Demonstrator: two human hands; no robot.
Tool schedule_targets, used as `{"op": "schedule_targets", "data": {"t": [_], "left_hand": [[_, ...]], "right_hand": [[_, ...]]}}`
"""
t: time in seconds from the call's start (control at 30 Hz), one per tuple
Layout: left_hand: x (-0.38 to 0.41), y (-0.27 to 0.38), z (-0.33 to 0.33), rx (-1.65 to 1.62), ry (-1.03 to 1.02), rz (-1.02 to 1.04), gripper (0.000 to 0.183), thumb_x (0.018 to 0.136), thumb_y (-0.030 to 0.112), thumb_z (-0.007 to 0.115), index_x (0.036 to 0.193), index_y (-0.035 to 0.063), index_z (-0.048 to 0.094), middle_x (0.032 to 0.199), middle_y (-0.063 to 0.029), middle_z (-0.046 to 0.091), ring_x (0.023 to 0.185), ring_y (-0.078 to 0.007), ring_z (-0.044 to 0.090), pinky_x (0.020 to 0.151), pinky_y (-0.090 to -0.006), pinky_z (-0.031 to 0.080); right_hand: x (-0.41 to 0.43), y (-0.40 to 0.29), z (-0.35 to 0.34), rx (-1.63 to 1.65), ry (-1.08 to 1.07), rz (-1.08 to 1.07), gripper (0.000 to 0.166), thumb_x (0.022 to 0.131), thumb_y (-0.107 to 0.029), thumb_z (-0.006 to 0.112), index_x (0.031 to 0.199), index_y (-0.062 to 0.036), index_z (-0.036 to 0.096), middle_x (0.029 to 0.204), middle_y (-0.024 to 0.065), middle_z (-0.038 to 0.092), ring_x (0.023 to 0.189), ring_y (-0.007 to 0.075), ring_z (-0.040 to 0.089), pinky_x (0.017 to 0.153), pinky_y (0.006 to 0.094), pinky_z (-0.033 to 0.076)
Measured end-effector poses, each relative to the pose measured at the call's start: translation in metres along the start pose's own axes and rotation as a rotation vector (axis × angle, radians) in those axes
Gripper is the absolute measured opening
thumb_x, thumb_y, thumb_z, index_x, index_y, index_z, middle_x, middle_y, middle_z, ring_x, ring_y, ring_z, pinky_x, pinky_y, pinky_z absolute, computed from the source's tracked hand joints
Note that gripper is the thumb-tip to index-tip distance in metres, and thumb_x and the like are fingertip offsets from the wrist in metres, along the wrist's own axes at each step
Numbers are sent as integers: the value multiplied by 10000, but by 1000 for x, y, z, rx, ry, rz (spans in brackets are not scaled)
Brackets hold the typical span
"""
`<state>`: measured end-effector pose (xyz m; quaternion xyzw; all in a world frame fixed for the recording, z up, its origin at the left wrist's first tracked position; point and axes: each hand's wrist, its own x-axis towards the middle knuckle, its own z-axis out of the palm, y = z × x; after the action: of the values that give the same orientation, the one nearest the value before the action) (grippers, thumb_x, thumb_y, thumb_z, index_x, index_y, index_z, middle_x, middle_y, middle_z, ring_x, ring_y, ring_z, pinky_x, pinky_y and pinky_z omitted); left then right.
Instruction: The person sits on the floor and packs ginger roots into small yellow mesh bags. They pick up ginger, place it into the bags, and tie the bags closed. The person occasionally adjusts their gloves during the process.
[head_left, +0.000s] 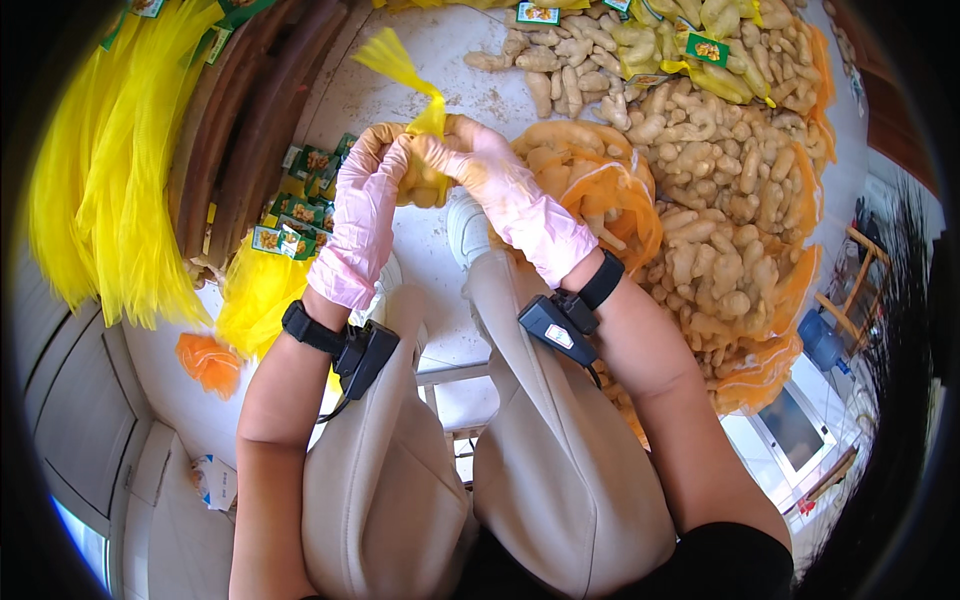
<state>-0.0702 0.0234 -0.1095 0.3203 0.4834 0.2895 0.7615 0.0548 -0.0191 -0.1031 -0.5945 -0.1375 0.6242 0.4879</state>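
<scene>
My left hand (367, 195) and my right hand (499, 184), both in pink gloves soiled at the fingers, grip a yellow mesh bag (429, 116) at its gathered neck. The bag's loose end points up and to the left above my fingers. Its lower part, with pieces of ginger root inside (424, 187), hangs between my hands. My fingertips meet at the neck and partly hide it. An orange mesh sack of ginger root (600, 172) stands just right of my right hand.
A large ginger root pile (720, 195) lies at the right, filled yellow bags (712, 71) on its top. Empty yellow mesh bags (127, 150) drape over brown wooden rails (255, 120) at the left. Green printed tags (296, 225) and orange netting (210, 364) lie beside my left arm.
</scene>
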Motion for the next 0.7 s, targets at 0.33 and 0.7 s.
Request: {"op": "schedule_targets", "data": {"t": [0.33, 0.7], "left_hand": [[14, 0, -6, 77, -72, 22, 213, 918, 234, 525, 1021, 54, 571, 922, -28, 575, 853, -88, 516, 787, -212, 415], [20, 18, -1, 158, -96, 22, 189, 869, 162, 600, 997, 25, 631, 863, -35, 626, 772, -100, 546, 700, -220, 456]], "right_hand": [[3, -3, -17, 122, 59, -68, 275, 890, -266, 563, 1028, -31, 600, 887, 10, 616, 772, 82, 568, 710, 221, 458], [-2, -12, -21, 188, -2, -134, 256, 898, -237, 546, 1048, -34, 585, 885, 19, 607, 880, 122, 568, 760, 278, 476]]}}
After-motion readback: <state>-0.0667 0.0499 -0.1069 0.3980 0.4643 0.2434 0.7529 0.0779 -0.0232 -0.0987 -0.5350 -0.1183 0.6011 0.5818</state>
